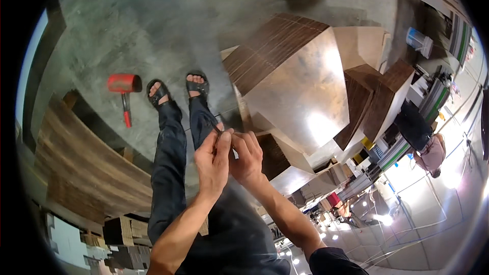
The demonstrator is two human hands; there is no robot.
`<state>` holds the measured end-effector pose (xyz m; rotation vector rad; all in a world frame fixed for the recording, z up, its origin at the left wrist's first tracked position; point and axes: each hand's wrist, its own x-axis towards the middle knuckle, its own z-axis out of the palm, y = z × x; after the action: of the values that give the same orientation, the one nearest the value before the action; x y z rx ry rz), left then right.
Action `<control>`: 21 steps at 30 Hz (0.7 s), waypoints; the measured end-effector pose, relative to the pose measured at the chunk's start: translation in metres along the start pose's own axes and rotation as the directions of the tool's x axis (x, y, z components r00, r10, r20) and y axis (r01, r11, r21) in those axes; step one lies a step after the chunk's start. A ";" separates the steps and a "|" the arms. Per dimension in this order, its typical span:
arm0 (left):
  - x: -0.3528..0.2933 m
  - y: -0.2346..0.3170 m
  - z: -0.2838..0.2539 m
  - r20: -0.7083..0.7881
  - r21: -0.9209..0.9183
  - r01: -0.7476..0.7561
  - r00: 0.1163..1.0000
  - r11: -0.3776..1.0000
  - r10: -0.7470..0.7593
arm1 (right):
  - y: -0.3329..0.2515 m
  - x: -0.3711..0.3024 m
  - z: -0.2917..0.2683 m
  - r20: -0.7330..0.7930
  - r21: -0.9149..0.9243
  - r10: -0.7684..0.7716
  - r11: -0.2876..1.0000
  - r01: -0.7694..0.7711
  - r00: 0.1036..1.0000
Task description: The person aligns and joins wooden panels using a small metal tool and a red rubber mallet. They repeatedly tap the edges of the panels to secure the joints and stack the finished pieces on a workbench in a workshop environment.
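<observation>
My left hand (211,160) and my right hand (247,155) meet in front of my legs, fingertips pinched close together. Between them pokes out a small dark thin piece (216,128), too small to name. The left thumb and fingers are closed on it. The right fingers are curled in against the left fingertips, and what they grip is hidden. On the concrete floor ahead and to the left lies a red mallet (122,83) with a black and red handle.
Stacked panels (300,86) with dark edges and a shiny top stand close on my right, more stacks (389,99) beyond. A curved brown wooden panel (91,153) is at my left. My sandaled feet (196,84) are on the floor. Another person (433,153) is far right.
</observation>
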<state>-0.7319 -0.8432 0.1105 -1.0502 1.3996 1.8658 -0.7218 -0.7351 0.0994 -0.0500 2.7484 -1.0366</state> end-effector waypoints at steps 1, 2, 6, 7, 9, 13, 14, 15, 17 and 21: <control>0.000 -0.003 -0.006 -0.005 -0.001 0.024 1.000 1.000 -0.024 | -0.004 0.000 0.003 0.034 0.021 -0.006 1.000 0.006 0.999; 0.002 -0.010 -0.012 -0.010 -0.070 0.063 0.998 0.996 -0.064 | -0.006 0.002 0.005 0.067 0.042 -0.019 0.999 0.017 0.998; 0.016 -0.021 -0.036 -0.042 -0.251 0.203 0.975 0.947 -0.220 | -0.021 0.016 -0.016 0.333 0.140 -0.011 0.989 -0.038 0.943; 0.020 -0.020 -0.039 -0.049 -0.270 0.236 0.965 0.934 -0.258 | -0.022 0.020 -0.026 0.339 0.142 -0.005 0.989 -0.046 0.941; 0.027 -0.041 -0.051 -0.082 -0.222 0.198 0.972 0.955 -0.221 | -0.009 0.036 -0.043 0.298 0.015 -0.015 1.000 0.011 0.954; 0.041 -0.064 -0.056 -0.151 -0.243 0.185 0.962 0.952 -0.226 | 0.036 0.103 -0.073 0.159 -0.258 -0.223 0.931 0.259 0.962; 0.045 -0.073 -0.056 -0.177 -0.250 0.157 0.963 0.955 -0.204 | 0.044 0.122 -0.075 0.185 -0.280 -0.269 0.907 0.313 0.945; 0.051 -0.081 -0.055 -0.204 -0.260 0.127 0.962 0.957 -0.183 | 0.052 0.139 -0.075 0.213 -0.301 -0.317 0.879 0.370 0.924; 0.065 -0.097 -0.050 -0.252 -0.313 0.066 0.956 0.947 -0.150 | 0.069 0.166 -0.067 0.266 -0.319 -0.379 0.833 0.452 0.886; 0.114 -0.147 -0.030 -0.386 -0.076 -0.087 0.921 0.993 0.051 | 0.123 0.192 -0.046 0.448 -0.319 -0.468 0.713 0.625 0.762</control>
<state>-0.6644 -0.8316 -0.0649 -1.4940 1.5953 1.8564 -0.9137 -0.6327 0.0185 -1.0912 2.6144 -0.3803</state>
